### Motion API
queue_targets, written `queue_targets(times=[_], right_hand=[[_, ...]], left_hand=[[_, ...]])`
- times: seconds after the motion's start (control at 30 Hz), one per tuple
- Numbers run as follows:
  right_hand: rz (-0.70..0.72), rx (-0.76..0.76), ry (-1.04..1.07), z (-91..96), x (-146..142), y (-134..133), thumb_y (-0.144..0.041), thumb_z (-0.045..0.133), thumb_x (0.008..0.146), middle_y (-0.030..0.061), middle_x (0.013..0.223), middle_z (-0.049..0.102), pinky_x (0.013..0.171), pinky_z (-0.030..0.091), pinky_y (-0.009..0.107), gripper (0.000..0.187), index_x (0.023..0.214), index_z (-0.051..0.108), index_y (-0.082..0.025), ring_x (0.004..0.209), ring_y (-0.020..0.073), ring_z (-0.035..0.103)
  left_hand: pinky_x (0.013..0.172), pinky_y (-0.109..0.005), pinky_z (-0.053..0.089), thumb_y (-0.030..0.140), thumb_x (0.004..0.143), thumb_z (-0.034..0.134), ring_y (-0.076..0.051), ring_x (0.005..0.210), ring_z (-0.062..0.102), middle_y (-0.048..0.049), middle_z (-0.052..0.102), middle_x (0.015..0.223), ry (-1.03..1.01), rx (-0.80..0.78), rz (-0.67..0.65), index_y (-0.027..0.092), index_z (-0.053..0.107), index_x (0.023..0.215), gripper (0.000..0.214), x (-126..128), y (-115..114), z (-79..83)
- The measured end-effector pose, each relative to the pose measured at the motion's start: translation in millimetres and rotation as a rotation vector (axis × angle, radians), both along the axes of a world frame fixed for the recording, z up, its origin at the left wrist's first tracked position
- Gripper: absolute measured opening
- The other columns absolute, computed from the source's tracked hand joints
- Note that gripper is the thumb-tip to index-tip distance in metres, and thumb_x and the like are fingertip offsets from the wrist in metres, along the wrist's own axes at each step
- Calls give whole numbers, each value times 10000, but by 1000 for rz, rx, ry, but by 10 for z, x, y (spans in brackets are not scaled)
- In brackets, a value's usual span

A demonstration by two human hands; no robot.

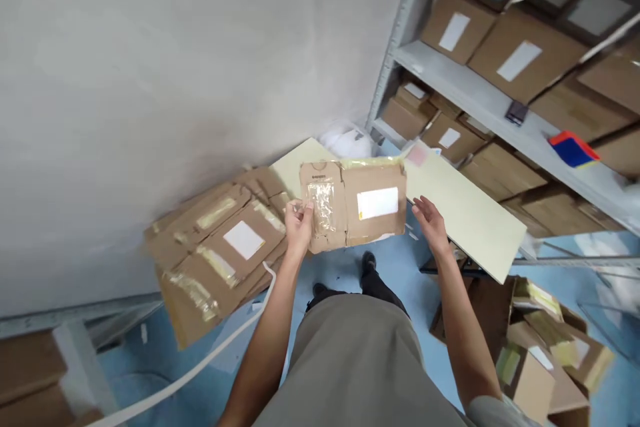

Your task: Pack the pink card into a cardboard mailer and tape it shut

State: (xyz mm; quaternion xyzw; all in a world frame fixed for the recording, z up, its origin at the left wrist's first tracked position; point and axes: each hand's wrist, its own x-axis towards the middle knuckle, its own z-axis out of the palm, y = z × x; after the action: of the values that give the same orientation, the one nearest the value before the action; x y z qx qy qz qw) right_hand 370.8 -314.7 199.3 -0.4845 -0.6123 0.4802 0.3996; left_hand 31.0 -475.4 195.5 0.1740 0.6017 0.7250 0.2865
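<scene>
A flattened cardboard box (353, 233) with strips of clear tape and a white label is held up in front of me. My left hand (299, 223) pinches its left edge, thumb on the near face. Just off its right edge, my right hand (431, 221) is apart from the cardboard, fingers spread and holding nothing. To the left, a pile of flattened cardboard boxes (210, 230) leans against the wall, several of them taped and one with a white label.
A pale board or tabletop (470, 210) extends to the right. Metal shelving (475, 90) with labelled cartons stands at the upper right. Loose cardboard boxes (535, 377) sit at the lower right. A white cable or hose (200, 363) crosses the lower left above the blue floor (340, 270).
</scene>
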Motion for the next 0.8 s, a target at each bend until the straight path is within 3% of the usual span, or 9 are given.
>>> queue_targets(times=[0.1,0.2,0.33,0.5,0.63,0.8], right_hand=[[-47,-82,63,-29,540,-40,-635,862,867,141,1321,802,1140,571,540,743,1469,669,-244,1262,323,743],[-78,-100,140,-99,991,-6,-634,864,862,120,1192,841,1072,607,505,595,1298,763,-241,1146,319,780],[-168,-103,177,-227,1538,178,-656,856,851,114,1112,852,984,629,464,497,1109,787,-237,1050,312,793],[-287,-111,187,-372,2174,503,-695,842,839,121,1123,848,978,624,460,528,1094,765,-239,1079,324,786],[-338,-107,177,-441,2593,764,-685,827,855,118,1142,842,991,613,460,499,1077,755,-243,1093,323,780],[-375,-103,146,-518,2935,1023,-658,806,882,109,1134,834,993,603,451,471,1094,741,-243,1084,313,772]], left_hand=[[669,-266,475,533,834,856,-172,683,617,39,618,780,-63,10,-197,276,492,1033,488,395,431,36],[677,-268,483,557,806,874,-179,702,639,28,653,810,-59,15,-320,280,497,1023,516,768,875,71],[718,-250,472,514,771,908,-159,741,622,28,644,790,31,25,-393,259,537,924,475,1257,1566,74],[796,-258,497,441,731,940,-161,797,631,11,669,817,86,-26,-460,234,608,881,419,1868,2391,-47],[859,-260,521,340,751,928,-165,835,670,-10,708,854,77,-97,-500,216,647,894,338,2293,2843,-167],[987,-298,551,297,799,906,-223,1047,736,-76,773,1009,40,-128,-569,197,741,1049,315,2681,3231,-233]])
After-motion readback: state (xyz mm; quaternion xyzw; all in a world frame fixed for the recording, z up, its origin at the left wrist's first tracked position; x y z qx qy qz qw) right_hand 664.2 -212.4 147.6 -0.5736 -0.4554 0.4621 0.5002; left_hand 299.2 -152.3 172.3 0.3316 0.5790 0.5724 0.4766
